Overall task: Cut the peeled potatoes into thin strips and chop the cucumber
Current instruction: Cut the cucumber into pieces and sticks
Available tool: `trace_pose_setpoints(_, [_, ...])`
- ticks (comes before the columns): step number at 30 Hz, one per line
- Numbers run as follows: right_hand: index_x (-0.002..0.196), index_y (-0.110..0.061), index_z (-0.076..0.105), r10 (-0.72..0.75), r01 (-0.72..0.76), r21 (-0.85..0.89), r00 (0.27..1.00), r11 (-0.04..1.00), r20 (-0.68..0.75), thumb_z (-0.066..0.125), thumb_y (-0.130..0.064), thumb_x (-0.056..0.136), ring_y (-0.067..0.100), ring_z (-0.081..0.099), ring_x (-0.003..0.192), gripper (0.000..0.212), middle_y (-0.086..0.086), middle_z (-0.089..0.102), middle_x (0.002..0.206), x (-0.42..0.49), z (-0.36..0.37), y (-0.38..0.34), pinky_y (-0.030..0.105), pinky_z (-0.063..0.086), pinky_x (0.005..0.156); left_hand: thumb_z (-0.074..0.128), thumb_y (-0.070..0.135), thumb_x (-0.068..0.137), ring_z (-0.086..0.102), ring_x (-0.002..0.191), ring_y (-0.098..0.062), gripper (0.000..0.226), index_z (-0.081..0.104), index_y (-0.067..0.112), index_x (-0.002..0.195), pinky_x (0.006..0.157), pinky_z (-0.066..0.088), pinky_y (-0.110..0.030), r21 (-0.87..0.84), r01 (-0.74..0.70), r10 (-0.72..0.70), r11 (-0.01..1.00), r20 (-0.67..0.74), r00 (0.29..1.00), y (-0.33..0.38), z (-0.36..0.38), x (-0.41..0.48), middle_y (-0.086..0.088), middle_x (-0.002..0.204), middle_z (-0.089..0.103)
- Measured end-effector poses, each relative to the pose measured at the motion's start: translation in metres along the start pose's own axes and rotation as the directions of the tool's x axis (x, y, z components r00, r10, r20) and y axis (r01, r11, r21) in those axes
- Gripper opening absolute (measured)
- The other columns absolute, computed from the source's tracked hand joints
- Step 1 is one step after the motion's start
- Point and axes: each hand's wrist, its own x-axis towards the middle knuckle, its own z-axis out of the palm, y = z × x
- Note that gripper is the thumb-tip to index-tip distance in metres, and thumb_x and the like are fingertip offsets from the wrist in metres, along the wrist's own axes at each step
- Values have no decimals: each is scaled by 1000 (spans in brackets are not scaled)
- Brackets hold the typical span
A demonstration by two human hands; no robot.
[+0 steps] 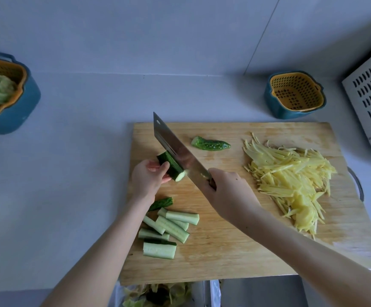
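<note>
Right hand clamped on broad steel cleaver, left hand gripping dark-green cucumber stub at wooden board left edge; yellow potato strips at right look done, pale cucumber batons cut, stub remaining.

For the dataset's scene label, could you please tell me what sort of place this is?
Most likely a home kitchen counter: a wooden cutting board with shredded potato, a cleaver at a cucumber piece, and a colander basket.

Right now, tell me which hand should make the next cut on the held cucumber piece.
Right. The right hand grips the cleaver, its blade against the cucumber piece; the left hand holds that piece.
</note>
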Motion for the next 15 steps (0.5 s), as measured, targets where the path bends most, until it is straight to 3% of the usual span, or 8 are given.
trace_pose_setpoints(15, [68,-20,43,16,-19,44,998,999,60,45,-23,92,15,43,50,24,-2,50,61,2,7,-3,25,33,44,68,1,82,68,71,-23,14,57,6,76,55,58,-25,59,-12,12,998,3,1000,0,-3,2,-11,82,62])
